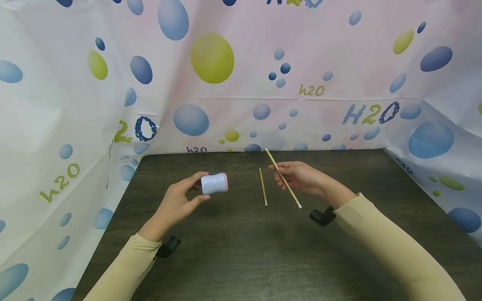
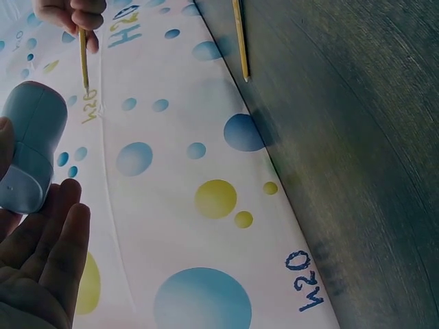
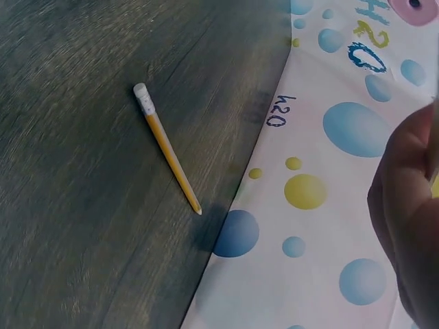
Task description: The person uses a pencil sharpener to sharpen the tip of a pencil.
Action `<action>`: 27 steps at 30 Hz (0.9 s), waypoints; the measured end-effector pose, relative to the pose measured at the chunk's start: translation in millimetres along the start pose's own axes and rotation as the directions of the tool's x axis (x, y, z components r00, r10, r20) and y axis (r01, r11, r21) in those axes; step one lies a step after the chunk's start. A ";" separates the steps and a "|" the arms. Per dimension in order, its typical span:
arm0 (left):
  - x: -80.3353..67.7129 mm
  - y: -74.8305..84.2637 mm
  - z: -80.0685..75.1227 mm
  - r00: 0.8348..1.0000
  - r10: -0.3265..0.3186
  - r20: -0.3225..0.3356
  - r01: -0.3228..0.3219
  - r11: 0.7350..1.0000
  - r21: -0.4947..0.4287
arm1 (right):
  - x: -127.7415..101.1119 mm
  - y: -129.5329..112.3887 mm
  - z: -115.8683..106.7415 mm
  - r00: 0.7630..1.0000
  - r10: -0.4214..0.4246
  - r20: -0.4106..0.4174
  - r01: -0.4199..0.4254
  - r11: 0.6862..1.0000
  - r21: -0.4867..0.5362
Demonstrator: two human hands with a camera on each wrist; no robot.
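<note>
Dark wood-grain table [image 1: 241,251], walled by glossy bubble-print sheeting [image 1: 320,62]. Left hand [image 1: 177,205] grips a smooth pale-blue cylindrical sharpener [image 1: 214,184] above the table's left. Right hand [image 1: 301,177] pinches a slim yellow pencil [image 1: 283,179]. Second pencil [image 1: 262,187] lies flat between them.

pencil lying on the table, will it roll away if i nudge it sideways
Probably a little: the pencil on the table is slim and lies flat on smooth dark wood. It looks stiff and light, so a nudge should shift it easily, maybe swinging about its eraser end.
</note>
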State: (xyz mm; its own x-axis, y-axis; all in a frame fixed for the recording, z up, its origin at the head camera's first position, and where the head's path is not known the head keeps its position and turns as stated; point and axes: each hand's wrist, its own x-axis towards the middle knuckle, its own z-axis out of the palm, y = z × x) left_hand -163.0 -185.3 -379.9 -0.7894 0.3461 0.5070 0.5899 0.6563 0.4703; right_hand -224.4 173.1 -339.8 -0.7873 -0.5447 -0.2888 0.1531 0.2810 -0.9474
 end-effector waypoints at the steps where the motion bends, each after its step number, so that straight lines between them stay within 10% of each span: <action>1: 0.0 0.1 -0.2 1.000 -0.002 0.000 0.002 1.000 0.001 | 1.8 0.3 -0.8 1.000 0.001 0.003 -0.001 1.000 0.018; 27: -1.4 -4.8 0.7 1.000 -0.027 -0.001 0.027 1.000 -0.009 | 48.2 9.6 4.1 1.000 -0.015 -0.019 0.018 0.978 0.206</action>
State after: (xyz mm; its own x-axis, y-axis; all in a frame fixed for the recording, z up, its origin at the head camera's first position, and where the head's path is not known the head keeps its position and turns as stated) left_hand -164.8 -188.4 -383.3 -0.8050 0.3270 0.4950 0.5696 0.6593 0.4908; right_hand -258.5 146.3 -363.4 -0.8004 -0.5340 -0.2723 0.2587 0.1020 -0.9605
